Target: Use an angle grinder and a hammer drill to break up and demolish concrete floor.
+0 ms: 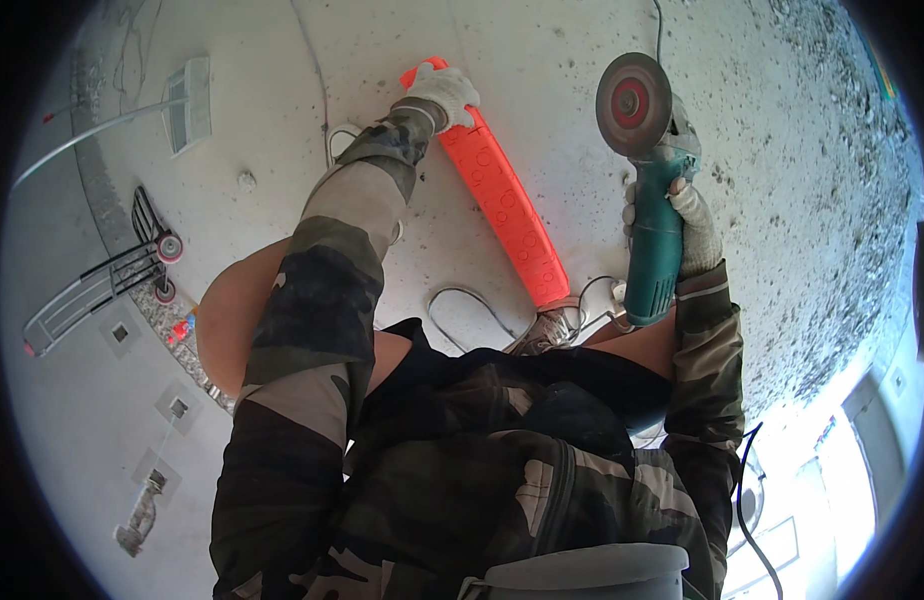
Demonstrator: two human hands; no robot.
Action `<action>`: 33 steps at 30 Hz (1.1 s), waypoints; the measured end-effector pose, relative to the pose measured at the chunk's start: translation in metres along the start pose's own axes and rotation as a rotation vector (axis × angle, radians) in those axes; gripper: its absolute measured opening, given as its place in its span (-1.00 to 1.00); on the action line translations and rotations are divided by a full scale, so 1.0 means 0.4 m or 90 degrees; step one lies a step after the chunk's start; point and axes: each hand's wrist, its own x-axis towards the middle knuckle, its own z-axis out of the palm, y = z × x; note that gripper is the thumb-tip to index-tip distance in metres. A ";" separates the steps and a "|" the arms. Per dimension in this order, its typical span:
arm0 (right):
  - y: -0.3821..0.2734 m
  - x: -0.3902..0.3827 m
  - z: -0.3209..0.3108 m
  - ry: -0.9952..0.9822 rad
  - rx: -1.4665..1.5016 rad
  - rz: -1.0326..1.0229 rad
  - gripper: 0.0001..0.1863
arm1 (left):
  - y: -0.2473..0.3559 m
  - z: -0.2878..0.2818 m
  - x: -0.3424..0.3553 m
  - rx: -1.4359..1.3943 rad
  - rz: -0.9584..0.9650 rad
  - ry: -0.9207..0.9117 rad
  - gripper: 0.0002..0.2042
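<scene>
A long bright orange-red piece (505, 213) with round marks along its face lies slantwise on the floor, its near end by my shoe. I cannot make out what kind of piece it is. My left hand (444, 93), in a white knit glove, is closed over its far end. On the right, my right hand (698, 228), gloved as well, grips the green body of an angle grinder (655, 245). The grinder is held upright in the view with its dark round disc (630, 103) at the far end. Disc and orange-red piece are apart.
A folding hand trolley (107, 285) is at the left by the wall. Behind my left arm is a pale framed panel (189, 106). A cable (462, 292) loops on the floor near my shoe (548, 331). Dark grit (812, 190) covers the floor at right.
</scene>
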 end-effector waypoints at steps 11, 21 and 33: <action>0.006 -0.040 -0.006 0.036 0.009 -0.032 -0.35 | 0.014 0.034 0.083 0.063 -0.067 0.125 -0.81; -0.010 -0.042 0.013 0.024 0.008 -0.021 -0.42 | -0.057 0.085 0.020 -0.080 -0.179 0.312 -0.83; -0.040 -0.020 0.057 -0.043 -0.032 -0.088 -0.40 | -0.016 0.168 -0.128 -0.453 -0.382 0.557 -0.77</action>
